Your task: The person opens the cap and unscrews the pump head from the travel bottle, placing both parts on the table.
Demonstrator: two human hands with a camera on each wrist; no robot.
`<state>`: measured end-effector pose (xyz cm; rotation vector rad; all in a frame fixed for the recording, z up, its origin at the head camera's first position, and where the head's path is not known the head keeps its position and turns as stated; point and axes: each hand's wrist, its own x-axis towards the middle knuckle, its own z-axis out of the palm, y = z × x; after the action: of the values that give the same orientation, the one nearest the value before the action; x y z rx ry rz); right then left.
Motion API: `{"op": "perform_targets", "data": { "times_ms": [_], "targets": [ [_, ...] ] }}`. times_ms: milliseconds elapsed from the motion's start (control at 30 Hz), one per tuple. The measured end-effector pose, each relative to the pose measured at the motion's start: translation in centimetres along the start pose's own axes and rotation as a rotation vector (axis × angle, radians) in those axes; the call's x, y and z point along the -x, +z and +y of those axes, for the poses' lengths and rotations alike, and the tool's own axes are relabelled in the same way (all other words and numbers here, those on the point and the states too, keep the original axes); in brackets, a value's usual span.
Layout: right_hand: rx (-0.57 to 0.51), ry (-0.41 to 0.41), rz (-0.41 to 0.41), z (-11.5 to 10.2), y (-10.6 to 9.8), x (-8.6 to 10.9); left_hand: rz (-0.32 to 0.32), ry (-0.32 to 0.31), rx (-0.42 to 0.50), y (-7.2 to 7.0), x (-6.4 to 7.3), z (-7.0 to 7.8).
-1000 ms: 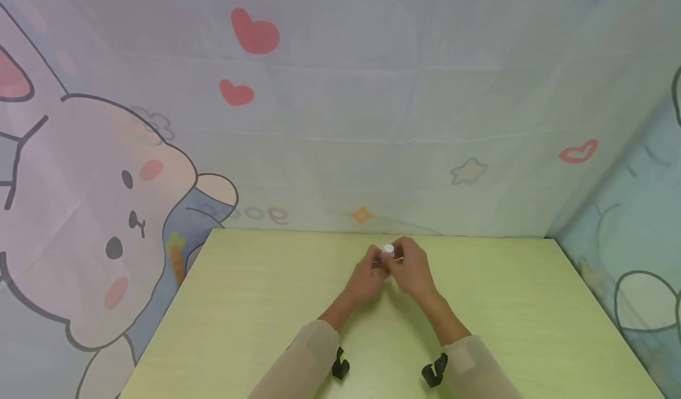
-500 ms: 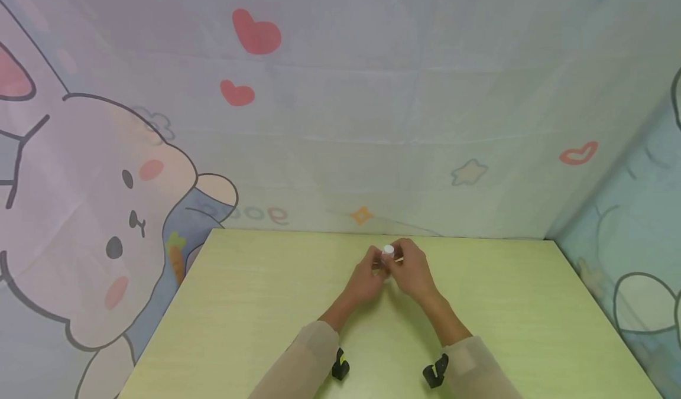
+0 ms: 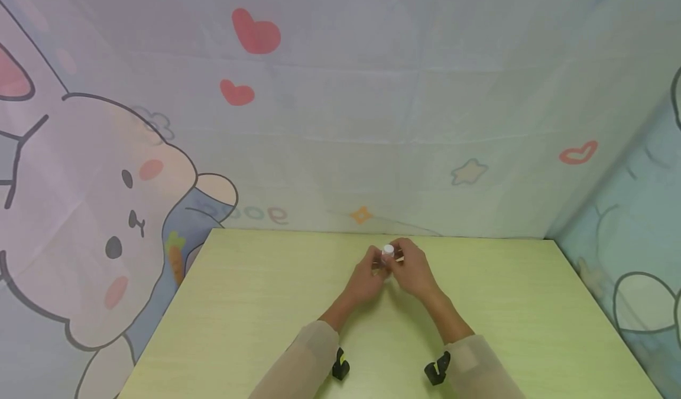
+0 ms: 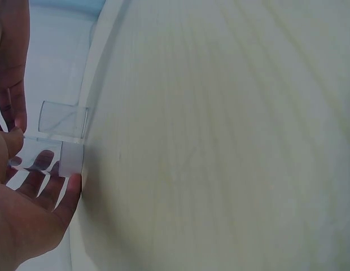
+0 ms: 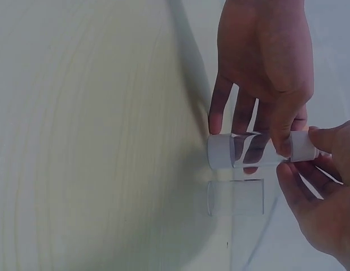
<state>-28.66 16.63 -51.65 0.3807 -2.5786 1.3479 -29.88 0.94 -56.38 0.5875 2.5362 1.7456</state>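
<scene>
Both hands meet at a small clear bottle (image 5: 251,149) with a white cap (image 3: 388,249) and a whitish lower part (image 5: 220,151). It stands upright, its base right at the tabletop. My left hand (image 3: 367,278) grips the bottle's body, the fingers spread along it down to the base. With thumb and fingers my right hand (image 3: 414,272) pinches the cap from the other side. Just beyond the bottle, to its right, stands a clear cup (image 5: 236,197), also seen in the left wrist view as a clear cup (image 4: 62,118); in the head view my hands hide it.
The pale yellow-green table (image 3: 266,304) ends at a back edge close behind my hands. A printed cloth backdrop (image 3: 340,121) with hearts and a cartoon rabbit (image 3: 96,221) hangs behind and at the sides. Black wrist mounts (image 3: 437,368) sit at the sleeves.
My right forearm has shifted very slightly to the right. Both hands keep their hold, and the bottle stays in the same place.
</scene>
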Motion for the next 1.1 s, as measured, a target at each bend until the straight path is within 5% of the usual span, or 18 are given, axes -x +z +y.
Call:
{"op": "perform_targets", "data": {
  "times_ms": [1100],
  "targets": [
    [0.003, -0.041, -0.053, 0.18, -0.4, -0.08, -0.001, 0.003, 0.006, 0.1, -0.01, -0.14]
  ]
}}
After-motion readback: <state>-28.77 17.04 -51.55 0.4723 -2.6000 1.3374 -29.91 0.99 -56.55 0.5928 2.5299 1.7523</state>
